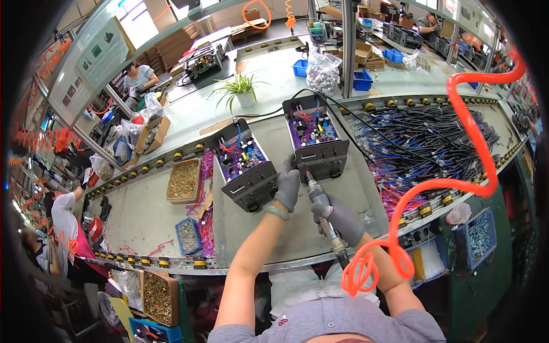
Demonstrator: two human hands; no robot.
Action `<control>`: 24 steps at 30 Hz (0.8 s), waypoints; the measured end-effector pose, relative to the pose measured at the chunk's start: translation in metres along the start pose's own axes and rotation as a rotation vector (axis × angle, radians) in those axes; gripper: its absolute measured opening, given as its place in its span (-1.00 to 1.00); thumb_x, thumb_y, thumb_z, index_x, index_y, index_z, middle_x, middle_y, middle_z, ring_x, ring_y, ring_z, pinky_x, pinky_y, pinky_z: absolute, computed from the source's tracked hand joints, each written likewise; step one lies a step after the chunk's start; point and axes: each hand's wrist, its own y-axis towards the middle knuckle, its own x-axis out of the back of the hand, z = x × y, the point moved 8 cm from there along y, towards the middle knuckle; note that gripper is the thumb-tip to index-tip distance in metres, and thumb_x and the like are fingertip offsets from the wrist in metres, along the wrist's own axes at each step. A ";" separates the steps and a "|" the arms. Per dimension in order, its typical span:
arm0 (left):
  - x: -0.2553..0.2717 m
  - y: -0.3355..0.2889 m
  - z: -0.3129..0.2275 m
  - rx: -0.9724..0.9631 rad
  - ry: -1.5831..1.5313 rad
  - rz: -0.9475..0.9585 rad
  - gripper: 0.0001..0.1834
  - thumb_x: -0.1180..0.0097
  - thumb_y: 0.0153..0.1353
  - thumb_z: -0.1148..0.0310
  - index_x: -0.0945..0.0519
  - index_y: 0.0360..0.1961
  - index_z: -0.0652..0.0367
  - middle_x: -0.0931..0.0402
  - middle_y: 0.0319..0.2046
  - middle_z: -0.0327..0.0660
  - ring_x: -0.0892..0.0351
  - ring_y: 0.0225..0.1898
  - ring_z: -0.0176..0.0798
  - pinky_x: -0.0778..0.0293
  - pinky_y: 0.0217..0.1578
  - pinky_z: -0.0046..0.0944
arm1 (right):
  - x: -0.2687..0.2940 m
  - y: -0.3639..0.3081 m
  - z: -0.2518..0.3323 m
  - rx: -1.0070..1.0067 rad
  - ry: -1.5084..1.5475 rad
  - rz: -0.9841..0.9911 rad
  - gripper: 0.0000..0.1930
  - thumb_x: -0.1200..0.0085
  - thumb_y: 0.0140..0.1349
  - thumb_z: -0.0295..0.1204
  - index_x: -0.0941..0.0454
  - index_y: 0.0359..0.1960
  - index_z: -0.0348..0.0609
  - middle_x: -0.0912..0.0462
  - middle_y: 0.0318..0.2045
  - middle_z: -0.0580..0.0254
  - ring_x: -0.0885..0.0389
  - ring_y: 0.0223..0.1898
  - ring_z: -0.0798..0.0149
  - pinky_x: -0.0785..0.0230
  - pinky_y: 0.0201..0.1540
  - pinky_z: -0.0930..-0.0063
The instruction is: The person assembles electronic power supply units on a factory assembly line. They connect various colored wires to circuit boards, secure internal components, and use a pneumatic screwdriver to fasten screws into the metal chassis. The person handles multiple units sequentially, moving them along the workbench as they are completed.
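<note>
Two open-topped black metal cases with circuit boards and coloured wires inside lie side by side on the bench: the left case [246, 182] and the right case [320, 153]. My left hand [287, 186], in a grey glove, grips the right case at its near left corner, fingers partly hidden. My right hand [341, 220], also gloved, is wrapped round an air screwdriver [318, 197]. The tool's tip points at the right case's front panel; whether it touches a screw I cannot tell. Black cables run from the cases.
An orange coiled air hose [457, 184] loops beside my right arm. Black and blue cable bundles [423, 140] cover the right side. Left are a cardboard box of brass-coloured parts [184, 200] and a blue bin [198, 227]. A potted plant [246, 100] stands beyond. Other people work further off.
</note>
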 end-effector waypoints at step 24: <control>-0.011 -0.017 -0.026 -0.035 0.140 0.261 -0.29 0.21 0.14 0.65 -0.14 0.40 0.38 -0.28 0.32 0.02 -0.28 0.32 -0.18 -0.19 0.33 -0.28 | -0.023 0.024 -0.017 0.032 0.193 -0.065 -0.52 -0.12 0.22 -0.04 -0.39 -0.01 -0.12 -0.50 -0.52 0.33 -0.51 -0.65 0.43 -0.39 -0.62 0.55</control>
